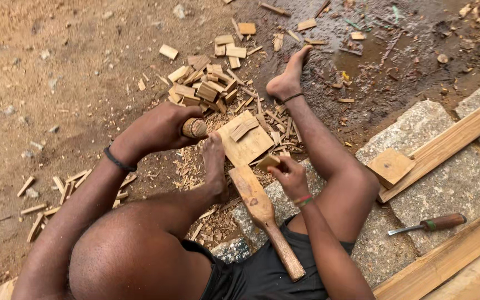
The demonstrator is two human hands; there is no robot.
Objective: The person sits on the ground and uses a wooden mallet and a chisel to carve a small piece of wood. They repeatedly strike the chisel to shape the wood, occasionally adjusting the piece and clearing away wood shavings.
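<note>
A small wooden block [268, 162] is pinched in the fingers of the right hand [291, 176], just above the flat board [246, 140] on the ground. A round wooden tool handle [195, 128] is clenched in the left hand [159, 129]. A wooden mallet [262, 214] lies between the legs, with offcuts [204, 86] piled beyond and a chisel [430, 224] well apart on the stone slabs [462, 183].
</note>
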